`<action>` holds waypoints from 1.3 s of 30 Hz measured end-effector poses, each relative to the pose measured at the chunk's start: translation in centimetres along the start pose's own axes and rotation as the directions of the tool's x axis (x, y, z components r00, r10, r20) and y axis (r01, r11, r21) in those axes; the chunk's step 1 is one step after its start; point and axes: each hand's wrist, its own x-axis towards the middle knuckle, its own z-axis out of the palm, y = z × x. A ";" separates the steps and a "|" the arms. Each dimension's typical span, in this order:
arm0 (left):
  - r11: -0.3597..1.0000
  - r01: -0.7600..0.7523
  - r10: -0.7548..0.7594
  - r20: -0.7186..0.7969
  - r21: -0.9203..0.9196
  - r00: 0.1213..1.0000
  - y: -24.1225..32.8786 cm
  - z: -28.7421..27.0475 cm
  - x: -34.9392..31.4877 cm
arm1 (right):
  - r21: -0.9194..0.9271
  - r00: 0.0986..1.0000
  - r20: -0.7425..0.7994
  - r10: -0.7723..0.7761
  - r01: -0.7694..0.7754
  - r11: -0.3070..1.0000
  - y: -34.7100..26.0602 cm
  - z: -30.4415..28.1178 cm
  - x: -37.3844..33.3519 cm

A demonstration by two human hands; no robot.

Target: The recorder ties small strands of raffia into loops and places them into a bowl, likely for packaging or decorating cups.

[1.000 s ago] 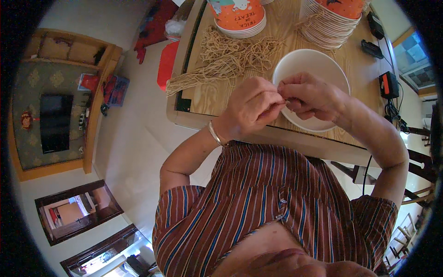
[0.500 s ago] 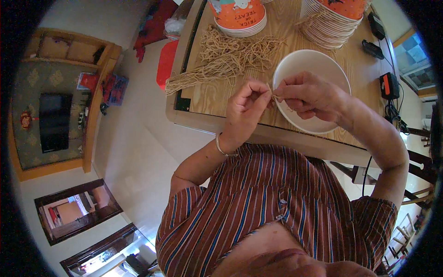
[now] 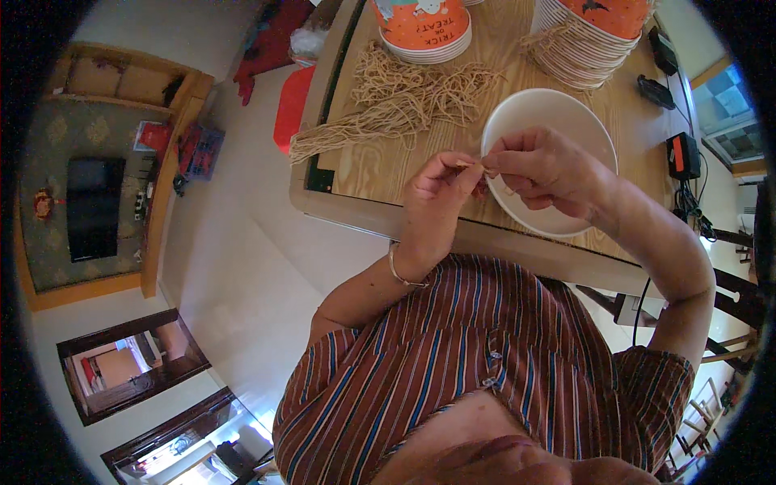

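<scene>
Strands of tan fibre (image 3: 404,101) lie loose on the table (image 3: 380,174) beyond the white bowl (image 3: 558,113); over its rim, left hand (image 3: 436,190) and right hand (image 3: 546,170) pinch one thin strand (image 3: 471,166) between them.

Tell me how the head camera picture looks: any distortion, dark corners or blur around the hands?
Head view: strong fisheye bending, so the wooden table edge curves; black vignette fills the corners; daylight is soft and even, without harsh glare; the left hand, right hand and white bowl look fairly sharp, while the close striped shirt is softer.
</scene>
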 end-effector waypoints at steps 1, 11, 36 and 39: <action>0.999 0.021 -0.021 -0.013 -0.026 1.000 -0.1 -0.1 0.0 | 0.018 1.000 0.010 -0.006 0.006 1.000 0.0 0.0 0.0; 0.961 0.031 -0.032 0.003 -0.275 0.999 0.2 -0.1 -0.3 | -0.093 0.994 -0.093 -0.064 0.056 0.994 0.3 0.1 0.0; 0.909 -0.144 0.132 0.058 0.392 0.990 1.6 -0.7 0.7 | -0.427 0.820 0.041 -0.570 0.531 0.732 2.1 0.0 0.7; 0.924 -0.132 0.114 0.071 0.360 0.991 1.5 -0.7 0.9 | -0.461 0.827 0.016 -0.562 0.505 0.730 1.8 0.1 0.4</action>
